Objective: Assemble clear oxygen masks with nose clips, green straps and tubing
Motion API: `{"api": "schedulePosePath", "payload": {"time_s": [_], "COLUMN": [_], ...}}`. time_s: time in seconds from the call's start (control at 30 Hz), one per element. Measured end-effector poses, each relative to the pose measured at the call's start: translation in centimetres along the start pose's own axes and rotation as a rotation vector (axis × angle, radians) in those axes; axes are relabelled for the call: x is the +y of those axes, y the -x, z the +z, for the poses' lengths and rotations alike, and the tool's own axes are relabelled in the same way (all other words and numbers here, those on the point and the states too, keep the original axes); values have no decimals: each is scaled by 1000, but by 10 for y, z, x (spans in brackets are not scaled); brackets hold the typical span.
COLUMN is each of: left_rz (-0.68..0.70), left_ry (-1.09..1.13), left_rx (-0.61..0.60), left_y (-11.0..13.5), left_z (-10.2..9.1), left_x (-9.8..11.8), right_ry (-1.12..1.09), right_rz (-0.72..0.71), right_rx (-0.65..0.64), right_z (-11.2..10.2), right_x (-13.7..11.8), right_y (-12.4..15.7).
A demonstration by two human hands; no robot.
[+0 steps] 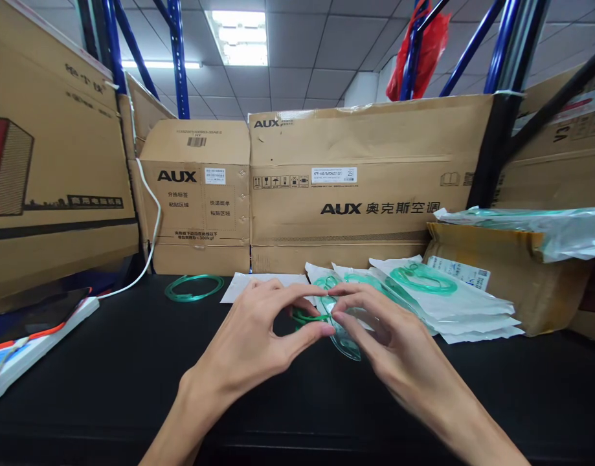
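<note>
My left hand [258,333] and my right hand [379,333] meet over the black table [107,375], fingers curled. Between them they pinch a clear green-tinted mask with green tubing [343,340]. My left thumb and forefinger grip the green tubing at its left side. The fingertips of my right hand close on the mask's upper edge. Just behind the hands lies a fanned stack of sealed white pouches [433,291], each showing green tubing inside.
A loose coil of green tubing [194,287] and a white sheet [258,285] lie further back. AUX cardboard boxes [365,181] wall the rear. An open carton [511,272] with bagged items stands at right. A white cable and flat items sit at left.
</note>
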State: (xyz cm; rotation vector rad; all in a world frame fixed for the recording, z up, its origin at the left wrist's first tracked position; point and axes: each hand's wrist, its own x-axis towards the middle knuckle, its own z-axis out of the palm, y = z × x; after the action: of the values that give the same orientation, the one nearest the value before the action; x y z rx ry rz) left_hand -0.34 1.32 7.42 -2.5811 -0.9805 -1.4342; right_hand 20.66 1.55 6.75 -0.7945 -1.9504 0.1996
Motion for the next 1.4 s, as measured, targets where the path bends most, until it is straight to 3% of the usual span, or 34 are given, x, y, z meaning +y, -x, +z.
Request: {"api": "schedulePosePath", "payload": {"time_s": [0.33, 0.53, 0.63, 0.9, 1.07, 1.3, 1.4], "left_rz": [-34, -283, -320, -263, -226, -3, 68], "left_ry": [66, 368, 443, 330, 447, 191, 182], "left_rx": [28, -58, -124, -88, -88, -55, -68], "left_y": [-1, -3, -4, -3, -2, -2, -2], "left_z": [1, -8, -13, -13, -3, -5, -5], "left_x": [11, 11, 9, 8, 9, 4, 1], "right_ry": [196, 310, 351, 382, 372, 346, 338], "right_rz": [-234, -364, -418, -422, -427, -392, -377], "right_rx": [98, 189, 221, 214, 223, 208, 208], "right_z": [3, 2, 4, 4, 6, 5, 6], "right_x": [-13, -15, -17, -14, -15, -15, -15], "right_y": [5, 5, 6, 6, 7, 7, 7]}}
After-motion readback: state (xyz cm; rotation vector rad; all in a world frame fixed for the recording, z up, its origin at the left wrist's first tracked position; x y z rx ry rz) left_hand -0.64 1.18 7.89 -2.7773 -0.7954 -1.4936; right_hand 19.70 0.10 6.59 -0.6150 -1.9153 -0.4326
